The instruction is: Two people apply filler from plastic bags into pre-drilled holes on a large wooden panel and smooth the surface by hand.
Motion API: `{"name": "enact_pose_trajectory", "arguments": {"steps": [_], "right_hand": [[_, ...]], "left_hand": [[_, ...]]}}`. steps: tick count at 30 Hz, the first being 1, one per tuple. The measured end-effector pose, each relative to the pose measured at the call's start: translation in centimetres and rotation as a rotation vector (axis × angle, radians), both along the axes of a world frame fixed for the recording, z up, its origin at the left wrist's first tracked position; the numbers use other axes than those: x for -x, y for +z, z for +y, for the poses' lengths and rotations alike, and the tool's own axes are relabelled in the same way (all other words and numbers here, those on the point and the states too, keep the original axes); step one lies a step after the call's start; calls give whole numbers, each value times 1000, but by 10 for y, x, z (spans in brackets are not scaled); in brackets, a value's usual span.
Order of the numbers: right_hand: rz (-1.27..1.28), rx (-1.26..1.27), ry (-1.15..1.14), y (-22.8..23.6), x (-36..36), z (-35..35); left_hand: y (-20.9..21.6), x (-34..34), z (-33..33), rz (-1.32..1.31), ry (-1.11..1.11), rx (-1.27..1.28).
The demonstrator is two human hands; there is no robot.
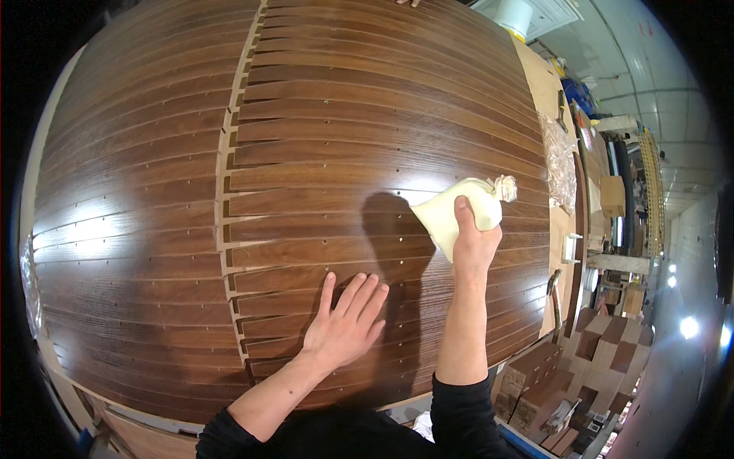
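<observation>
My right hand [475,241] grips a pale yellow piping bag [451,214], its fingers wrapped round the full end and the thumb on top. The bag's twisted, tied end sticks out to the right, and its narrow tip points left over the dark brown wooden slats [321,183]. Small holes run in rows across the slats, and a few near the bag look pale. My left hand [344,325] lies spread on the slats to the left of the bag, holding nothing. Whether the bag's tip touches the wood, I cannot tell.
A jagged gap [225,183] with a pale strip beneath divides the slats into two panels. Clear plastic wrap [558,164] and a handled tool [553,283] lie along the right edge. A white bucket [514,17] stands far right. Another person's fingers [409,2] show at the far edge.
</observation>
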State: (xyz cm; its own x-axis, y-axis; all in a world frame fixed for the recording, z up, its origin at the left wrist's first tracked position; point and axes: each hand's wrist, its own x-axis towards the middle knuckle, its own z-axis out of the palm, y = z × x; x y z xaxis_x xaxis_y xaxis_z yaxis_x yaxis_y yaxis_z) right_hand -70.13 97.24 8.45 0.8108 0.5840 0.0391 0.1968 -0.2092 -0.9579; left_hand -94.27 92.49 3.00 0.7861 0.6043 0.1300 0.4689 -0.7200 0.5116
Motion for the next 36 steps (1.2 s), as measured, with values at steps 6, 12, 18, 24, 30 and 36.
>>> {"name": "enact_pose_trajectory", "arguments": {"steps": [6,12,18,24,30,36], "right_hand": [[-2,-4,59,-4,-3,25],[-31,78,84,-4,0,29],[-37,91,78,-11,-2,32],[-81,144,89,-4,-4,29],[3,8,48,-2,-15,40],[6,17,73,-3,-12,62]], "left_hand": [[2,2,0,9,6,11],[1,1,-1,10,-2,12],[0,1,0,9,-3,6],[2,1,1,19,-3,10],[4,1,2,29,-8,5],[3,1,2,27,-2,-3]]}}
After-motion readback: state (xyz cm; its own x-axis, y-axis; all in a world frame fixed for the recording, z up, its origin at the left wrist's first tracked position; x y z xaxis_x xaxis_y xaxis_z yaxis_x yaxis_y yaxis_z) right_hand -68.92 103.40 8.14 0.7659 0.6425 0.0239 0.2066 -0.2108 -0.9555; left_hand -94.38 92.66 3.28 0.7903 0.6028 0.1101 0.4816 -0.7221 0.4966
